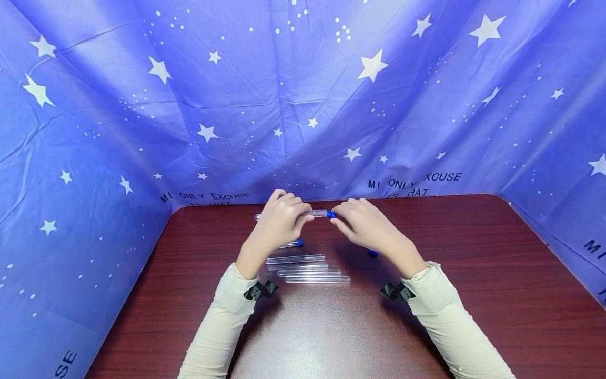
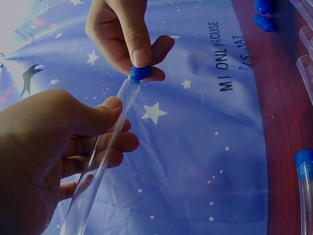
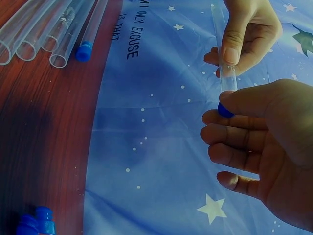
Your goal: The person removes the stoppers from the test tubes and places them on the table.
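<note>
Above the far part of the table, my left hand [image 1: 282,218] grips a clear test tube [image 2: 100,147] between thumb and fingers, its rounded end pointing left in the head view. My right hand [image 1: 366,223] pinches a blue cap [image 2: 140,73] at the tube's mouth. The cap's ribbed lower part touches the rim; how deep it sits I cannot tell. Below the hands lie several open, uncapped tubes [image 1: 317,280], side by side. Just beyond them is a tube with a blue cap [image 1: 299,242], partly hidden by my left hand in the head view.
Loose blue caps [image 3: 36,223] lie on the table by my right hand. The dark red wooden table [image 1: 511,295] ends at a blue curtain [image 1: 284,105] with white stars, which surrounds its back and sides.
</note>
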Tool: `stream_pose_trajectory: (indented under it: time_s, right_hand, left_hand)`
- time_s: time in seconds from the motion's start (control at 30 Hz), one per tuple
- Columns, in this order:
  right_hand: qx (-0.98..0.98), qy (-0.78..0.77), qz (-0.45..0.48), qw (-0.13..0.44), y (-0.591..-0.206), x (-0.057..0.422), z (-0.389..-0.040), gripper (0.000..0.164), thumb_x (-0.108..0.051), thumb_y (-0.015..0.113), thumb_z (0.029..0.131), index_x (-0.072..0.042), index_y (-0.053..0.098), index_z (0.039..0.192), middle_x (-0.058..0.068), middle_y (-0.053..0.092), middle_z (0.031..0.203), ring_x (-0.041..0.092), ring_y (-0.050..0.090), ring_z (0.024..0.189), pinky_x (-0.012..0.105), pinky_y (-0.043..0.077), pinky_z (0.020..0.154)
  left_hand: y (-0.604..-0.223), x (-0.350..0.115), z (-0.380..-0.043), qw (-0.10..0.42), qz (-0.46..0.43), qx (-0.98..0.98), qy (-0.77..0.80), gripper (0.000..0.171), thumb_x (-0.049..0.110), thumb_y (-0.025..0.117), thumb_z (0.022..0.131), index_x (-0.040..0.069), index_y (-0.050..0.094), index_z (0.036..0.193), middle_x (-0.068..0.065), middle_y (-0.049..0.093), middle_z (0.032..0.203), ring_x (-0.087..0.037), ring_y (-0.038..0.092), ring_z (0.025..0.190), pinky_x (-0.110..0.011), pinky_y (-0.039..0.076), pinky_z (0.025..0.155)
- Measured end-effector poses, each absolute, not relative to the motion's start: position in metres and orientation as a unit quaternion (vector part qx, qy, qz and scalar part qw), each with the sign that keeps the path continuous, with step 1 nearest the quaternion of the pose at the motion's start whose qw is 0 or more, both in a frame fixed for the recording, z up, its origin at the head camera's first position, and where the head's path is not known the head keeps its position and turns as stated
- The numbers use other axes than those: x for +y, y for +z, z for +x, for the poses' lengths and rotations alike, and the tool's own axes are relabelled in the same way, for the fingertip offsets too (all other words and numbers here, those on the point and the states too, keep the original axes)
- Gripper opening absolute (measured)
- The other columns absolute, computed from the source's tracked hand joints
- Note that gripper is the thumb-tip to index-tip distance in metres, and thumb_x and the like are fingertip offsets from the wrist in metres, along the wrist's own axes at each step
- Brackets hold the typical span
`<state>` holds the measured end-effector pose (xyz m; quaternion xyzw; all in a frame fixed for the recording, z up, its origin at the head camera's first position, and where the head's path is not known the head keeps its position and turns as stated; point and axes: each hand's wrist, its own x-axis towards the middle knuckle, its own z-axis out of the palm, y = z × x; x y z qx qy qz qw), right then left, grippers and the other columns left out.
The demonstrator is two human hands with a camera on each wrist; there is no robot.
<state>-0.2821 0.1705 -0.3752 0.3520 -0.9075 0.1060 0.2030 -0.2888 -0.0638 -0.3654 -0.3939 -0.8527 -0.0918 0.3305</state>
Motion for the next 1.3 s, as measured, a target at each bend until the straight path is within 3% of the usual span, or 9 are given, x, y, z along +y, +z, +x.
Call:
stream_pose_trajectory:
  time_s: [1.3]
  right_hand:
    - [-0.912,0.110,0.348,0.188,-0.3751,0.1693,-0.2810,0.020,-0.023,0.066,0.098,-0.004,0.072,0.103,0.004,0.068,0.084,0.025,0.062,0.081,0.041,0.048,0.077]
  left_hand:
    - [-0.3663,-0.0670,-0.2918,0.322,-0.384,-0.860,-0.091,0.011,0.024,0.075,0.092,0.013,0.078,0.090,0.002,0.074,0.082,-0.018,0.065,0.077,-0.037,0.047,0.087]
